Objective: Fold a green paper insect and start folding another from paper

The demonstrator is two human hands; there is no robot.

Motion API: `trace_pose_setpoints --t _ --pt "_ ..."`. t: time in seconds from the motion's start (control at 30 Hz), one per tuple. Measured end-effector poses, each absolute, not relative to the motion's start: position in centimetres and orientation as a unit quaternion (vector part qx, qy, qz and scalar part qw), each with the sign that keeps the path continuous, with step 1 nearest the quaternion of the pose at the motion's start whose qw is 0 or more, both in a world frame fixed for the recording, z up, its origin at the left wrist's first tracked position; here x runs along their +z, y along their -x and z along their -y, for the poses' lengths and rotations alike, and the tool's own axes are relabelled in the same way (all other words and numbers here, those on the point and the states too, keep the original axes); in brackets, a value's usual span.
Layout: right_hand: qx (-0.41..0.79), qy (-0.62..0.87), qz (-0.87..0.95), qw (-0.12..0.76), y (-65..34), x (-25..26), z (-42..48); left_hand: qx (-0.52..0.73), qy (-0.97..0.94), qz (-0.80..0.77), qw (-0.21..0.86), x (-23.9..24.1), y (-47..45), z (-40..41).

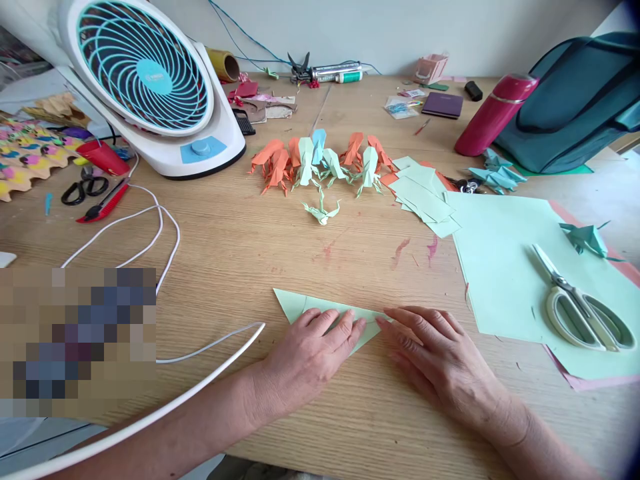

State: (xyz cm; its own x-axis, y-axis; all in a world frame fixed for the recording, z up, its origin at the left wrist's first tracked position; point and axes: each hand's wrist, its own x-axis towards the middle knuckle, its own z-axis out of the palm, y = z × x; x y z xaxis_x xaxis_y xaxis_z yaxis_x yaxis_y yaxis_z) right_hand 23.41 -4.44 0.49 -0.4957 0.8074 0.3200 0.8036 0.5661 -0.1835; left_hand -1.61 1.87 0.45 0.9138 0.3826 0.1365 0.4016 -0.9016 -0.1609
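Observation:
A pale green sheet of paper (290,301), folded into a triangle, lies on the table in front of me. My left hand (315,347) rests on top of it with fingers stretched out, pressing it down and covering much of its middle. At the sheet's right corner, my right hand (435,353) has its fingertips close together on the paper; the underside of that grip is hidden. Beyond the hands sits a small folded green paper figure (321,212). Behind it stand several orange, green and blue folded paper figures (306,163).
Green paper slips (425,193) lie near large green sheets (500,267), which carry scissors (575,303). A fan (150,80) stands back left, near a red cutter (105,202). A white cable (200,393) crosses over my left forearm. A pink bottle (495,113) leans by a teal bag (575,100).

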Motion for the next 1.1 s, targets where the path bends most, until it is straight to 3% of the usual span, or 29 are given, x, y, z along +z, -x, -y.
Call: trace_pose_setpoints --t 0.8,1.1 --pt "0.034 0.484 0.857 0.172 -22.6 0.4 4.7 -0.029 0.974 0.223 -0.006 1.1 1.7 -2.1" --pt "0.232 0.406 0.845 0.258 -18.4 2.4 -0.2 -0.046 0.967 0.25 -0.005 0.4 1.6 -1.3"
